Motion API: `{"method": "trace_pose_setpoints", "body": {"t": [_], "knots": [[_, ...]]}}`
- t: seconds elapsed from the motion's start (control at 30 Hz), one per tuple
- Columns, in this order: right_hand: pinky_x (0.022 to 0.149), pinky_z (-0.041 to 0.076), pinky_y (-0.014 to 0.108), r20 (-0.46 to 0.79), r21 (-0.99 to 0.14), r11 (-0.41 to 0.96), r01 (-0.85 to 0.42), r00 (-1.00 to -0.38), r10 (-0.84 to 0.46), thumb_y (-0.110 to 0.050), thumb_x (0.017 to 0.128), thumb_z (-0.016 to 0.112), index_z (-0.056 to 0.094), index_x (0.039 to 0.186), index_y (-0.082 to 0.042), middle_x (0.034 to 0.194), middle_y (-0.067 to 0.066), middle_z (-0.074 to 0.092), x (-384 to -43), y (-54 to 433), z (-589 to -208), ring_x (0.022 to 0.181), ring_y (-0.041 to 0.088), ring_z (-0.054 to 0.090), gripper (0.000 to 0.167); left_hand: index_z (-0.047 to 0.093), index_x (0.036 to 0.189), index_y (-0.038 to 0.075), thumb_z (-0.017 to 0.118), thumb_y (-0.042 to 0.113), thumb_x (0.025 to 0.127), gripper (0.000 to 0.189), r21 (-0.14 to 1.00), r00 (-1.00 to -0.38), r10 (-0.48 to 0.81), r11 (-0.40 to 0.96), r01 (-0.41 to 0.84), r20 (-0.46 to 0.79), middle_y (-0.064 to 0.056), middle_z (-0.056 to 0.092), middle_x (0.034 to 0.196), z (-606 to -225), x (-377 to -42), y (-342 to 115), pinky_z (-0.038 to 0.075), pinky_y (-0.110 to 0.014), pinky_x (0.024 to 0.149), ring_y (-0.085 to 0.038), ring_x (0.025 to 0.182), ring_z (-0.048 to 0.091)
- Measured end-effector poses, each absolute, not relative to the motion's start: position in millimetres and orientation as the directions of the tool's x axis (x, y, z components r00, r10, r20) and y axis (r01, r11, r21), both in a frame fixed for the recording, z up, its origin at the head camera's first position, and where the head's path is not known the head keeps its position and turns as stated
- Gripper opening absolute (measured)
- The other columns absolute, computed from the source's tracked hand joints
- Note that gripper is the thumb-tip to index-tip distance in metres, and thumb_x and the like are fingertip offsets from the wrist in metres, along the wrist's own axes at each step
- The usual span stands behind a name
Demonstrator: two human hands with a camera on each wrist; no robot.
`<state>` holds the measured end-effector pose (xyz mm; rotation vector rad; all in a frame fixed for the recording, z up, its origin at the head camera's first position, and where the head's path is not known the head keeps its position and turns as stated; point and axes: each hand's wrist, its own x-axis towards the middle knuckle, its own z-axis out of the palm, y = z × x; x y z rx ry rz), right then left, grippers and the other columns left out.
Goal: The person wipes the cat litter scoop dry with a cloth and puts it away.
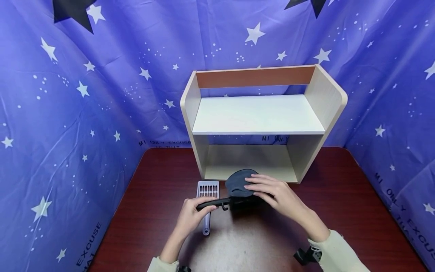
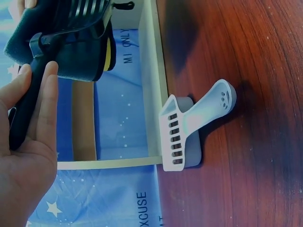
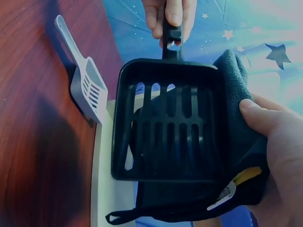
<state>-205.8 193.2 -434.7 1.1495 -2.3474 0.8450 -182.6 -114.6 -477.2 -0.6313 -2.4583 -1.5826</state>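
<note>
My left hand grips the handle of a black slotted litter scoop, held up in front of the shelf. In my right hand is a dark grey, fleecy cloth with a hanging loop, a tag and some yellow at its edge. The cloth lies along the scoop's underside and folds up over one side wall, where the right thumb presses it in the right wrist view. The right fingers spread over the cloth's back. Below the left hand, a pale lilac litter scoop lies on the table.
A wooden two-tier shelf unit with a white upper board stands at the back of the dark red wooden table. Blue star-patterned curtains hang behind it and at both sides.
</note>
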Motion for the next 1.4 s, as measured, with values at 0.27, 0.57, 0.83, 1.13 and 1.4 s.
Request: {"method": "trace_pose_setpoints", "body": {"t": [0.27,0.57,0.83,1.13,1.4], "knots": [[0.113,0.034,0.009,0.590,-0.445,0.478,-0.757,-0.650,-0.479,-0.001,0.088,0.071,0.071,0.124,-0.019,0.132,0.005,0.067,-205.4,199.0,-445.5,0.124,0.029,0.061,0.040,0.078,0.104,0.011,0.078,0.017,0.083,0.021,0.866,-0.922,0.218,0.327,0.379,0.321,-0.006,0.078,0.088,-476.3,-182.0,-118.3,0.043,-0.014,0.053,0.001,0.063,0.053],[0.106,0.041,0.008,0.602,-0.585,0.423,-0.691,-0.720,-0.345,0.007,0.087,0.068,0.073,0.120,-0.014,0.127,0.011,0.070,-199.9,207.4,-459.3,0.124,0.007,0.061,0.039,0.078,0.104,0.011,0.078,0.019,0.084,0.022,0.870,-0.923,0.223,0.320,0.374,0.314,-0.006,0.079,0.091,-473.2,-181.1,-121.2,0.047,-0.015,0.055,0.001,0.066,0.057],[0.102,0.043,0.007,0.561,-0.687,0.413,-0.598,-0.798,-0.220,0.006,0.090,0.066,0.072,0.121,-0.010,0.120,0.013,0.072,-195.1,212.7,-466.8,0.119,-0.007,0.059,0.036,0.078,0.105,0.008,0.078,0.017,0.084,0.023,0.872,-0.922,0.205,0.308,0.380,0.329,-0.007,0.079,0.092,-473.4,-183.9,-122.6,0.051,-0.015,0.063,0.002,0.074,0.062],[0.092,0.045,0.003,0.480,-0.790,0.394,-0.470,-0.873,-0.080,0.002,0.093,0.064,0.071,0.122,-0.005,0.116,-0.012,0.071,-191.1,215.2,-474.9,0.109,-0.013,0.059,0.031,0.078,0.104,0.011,0.079,0.018,0.083,0.022,0.867,-0.928,0.178,0.333,0.370,0.327,-0.007,0.079,0.096,-468.2,-184.8,-120.6,0.052,-0.015,0.063,0.002,0.075,0.061],[0.085,0.048,0.006,0.383,-0.857,0.355,-0.373,-0.923,-0.045,-0.005,0.097,0.062,0.069,0.122,-0.002,0.113,-0.030,0.065,-190.4,217.6,-482.0,0.102,-0.012,0.061,0.027,0.078,0.104,0.005,0.080,0.015,0.083,0.024,0.884,-0.937,0.144,0.310,0.349,0.319,-0.010,0.078,0.091,-468.1,-186.7,-119.5,0.049,-0.014,0.059,0.001,0.070,0.058]]}}
